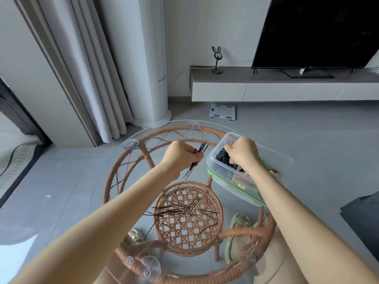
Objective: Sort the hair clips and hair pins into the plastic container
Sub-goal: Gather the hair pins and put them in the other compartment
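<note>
My left hand (180,154) is closed around a bundle of black hair pins (196,158), held above the glass table just left of the container. The clear plastic container (222,141) sits at the table's right side on a green-rimmed lid (235,188). My right hand (244,153) reaches into its far compartment, fingers pinched among a heap of black pins (223,157); whether it holds any I cannot tell. A near compartment holds tan hair clips (243,181). More loose hair pins (182,210) lie scattered on the glass at the table's middle.
The round glass top rests on a rattan frame (114,173) with suction cups (131,144); a woven lower shelf (190,232) shows through it. Slippers (235,232) sit on the floor below. Beyond are a scale (222,111), a TV cabinet (287,89) and curtains (86,68).
</note>
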Motion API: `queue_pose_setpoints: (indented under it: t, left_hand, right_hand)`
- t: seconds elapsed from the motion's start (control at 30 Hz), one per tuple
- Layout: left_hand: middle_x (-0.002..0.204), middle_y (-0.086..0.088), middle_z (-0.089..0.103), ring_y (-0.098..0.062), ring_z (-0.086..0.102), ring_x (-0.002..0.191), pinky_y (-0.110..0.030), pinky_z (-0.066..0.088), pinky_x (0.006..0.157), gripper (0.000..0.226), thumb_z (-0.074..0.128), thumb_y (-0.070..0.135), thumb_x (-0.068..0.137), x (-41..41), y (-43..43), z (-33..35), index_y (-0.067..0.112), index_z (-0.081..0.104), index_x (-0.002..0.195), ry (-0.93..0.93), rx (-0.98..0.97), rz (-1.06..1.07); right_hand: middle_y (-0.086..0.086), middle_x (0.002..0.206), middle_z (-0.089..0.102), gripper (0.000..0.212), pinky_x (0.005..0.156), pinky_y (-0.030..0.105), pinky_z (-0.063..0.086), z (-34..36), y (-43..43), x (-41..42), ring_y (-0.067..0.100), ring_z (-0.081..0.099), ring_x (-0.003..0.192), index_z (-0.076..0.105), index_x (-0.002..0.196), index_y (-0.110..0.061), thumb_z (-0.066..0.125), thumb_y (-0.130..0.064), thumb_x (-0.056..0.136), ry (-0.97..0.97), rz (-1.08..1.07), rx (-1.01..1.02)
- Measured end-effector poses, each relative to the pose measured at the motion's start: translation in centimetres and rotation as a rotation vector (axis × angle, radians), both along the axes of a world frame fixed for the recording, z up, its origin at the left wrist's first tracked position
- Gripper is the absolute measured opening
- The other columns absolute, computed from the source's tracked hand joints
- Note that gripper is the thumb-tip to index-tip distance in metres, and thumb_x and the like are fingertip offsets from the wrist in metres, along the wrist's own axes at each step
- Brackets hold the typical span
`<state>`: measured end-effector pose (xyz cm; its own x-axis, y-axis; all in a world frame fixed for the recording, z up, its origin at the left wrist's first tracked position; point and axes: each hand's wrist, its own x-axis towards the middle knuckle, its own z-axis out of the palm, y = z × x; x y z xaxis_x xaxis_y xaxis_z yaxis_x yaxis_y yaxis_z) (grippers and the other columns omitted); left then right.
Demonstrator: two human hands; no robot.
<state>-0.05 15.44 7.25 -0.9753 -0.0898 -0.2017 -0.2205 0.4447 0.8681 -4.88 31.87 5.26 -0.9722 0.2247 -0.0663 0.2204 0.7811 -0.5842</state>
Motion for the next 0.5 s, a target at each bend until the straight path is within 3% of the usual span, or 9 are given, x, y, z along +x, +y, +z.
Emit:
queue_pose_setpoints:
  t: [0.13, 0.2, 0.3, 0.37, 0.43, 0.5]
  left_hand:
    - [0.071, -0.007, 0.059, -0.019, 0.050, 0.061, -0.028, 0.048, 0.062, 0.015, 0.070, 0.018, 0.080, -2.8, 3.0, 0.6, 0.005, 0.071, 0.086, 0.018, -0.077, -0.047]
    - [0.069, -0.008, 0.056, -0.021, 0.048, 0.061, -0.028, 0.044, 0.055, 0.010, 0.069, 0.018, 0.079, -4.2, 4.5, 0.5, 0.009, 0.067, 0.075, 0.064, -0.159, -0.093]
    - [0.052, -0.005, 0.046, -0.019, 0.041, 0.048, -0.024, 0.036, 0.048, 0.025, 0.064, 0.014, 0.080, -6.0, 6.9, 0.2, 0.007, 0.054, 0.058, 0.118, -0.342, -0.169]
    - [0.048, -0.002, 0.038, -0.020, 0.041, 0.049, -0.027, 0.037, 0.051, 0.038, 0.060, 0.008, 0.082, -6.8, 8.5, -0.3, 0.007, 0.041, 0.049, 0.139, -0.475, -0.200]
    - [0.055, -0.001, 0.043, -0.026, 0.051, 0.065, -0.028, 0.040, 0.059, 0.032, 0.057, 0.002, 0.083, -7.2, 9.6, -0.9, 0.008, 0.043, 0.054, 0.141, -0.580, -0.225]
    - [0.071, -0.005, 0.054, -0.028, 0.056, 0.078, -0.028, 0.041, 0.063, 0.009, 0.056, 0.002, 0.085, -7.4, 10.2, -1.3, 0.001, 0.057, 0.076, 0.133, -0.654, -0.284]
  right_hand:
    - [0.017, 0.080, 0.072, 0.030, 0.075, 0.035, 0.055, 0.7, 1.5, 0.7, 0.032, 0.067, 0.079, 0.070, 0.081, 0.002, 0.047, -0.014, 0.090, 0.059, 0.055, 0.019]
    - [0.016, 0.082, 0.071, 0.028, 0.075, 0.035, 0.054, 0.9, 2.3, 1.1, 0.033, 0.066, 0.080, 0.070, 0.080, -0.001, 0.046, -0.012, 0.089, 0.104, 0.048, -0.009]
    - [0.021, 0.075, 0.069, 0.032, 0.072, 0.040, 0.055, 1.0, 3.7, 1.4, 0.038, 0.064, 0.073, 0.065, 0.071, 0.002, 0.043, -0.014, 0.088, 0.159, 0.060, -0.022]
    - [0.025, 0.073, 0.067, 0.032, 0.070, 0.045, 0.056, 0.8, 4.2, 1.7, 0.040, 0.064, 0.073, 0.062, 0.071, 0.005, 0.042, -0.014, 0.086, 0.160, 0.079, -0.041]
    - [0.025, 0.073, 0.067, 0.030, 0.070, 0.044, 0.054, 0.6, 4.5, 2.0, 0.039, 0.065, 0.074, 0.061, 0.071, 0.005, 0.042, -0.014, 0.085, 0.153, 0.092, -0.050]
    - [0.023, 0.072, 0.067, 0.029, 0.069, 0.042, 0.053, 0.4, 4.7, 2.3, 0.038, 0.064, 0.074, 0.062, 0.070, 0.002, 0.043, -0.014, 0.085, 0.144, 0.095, -0.054]
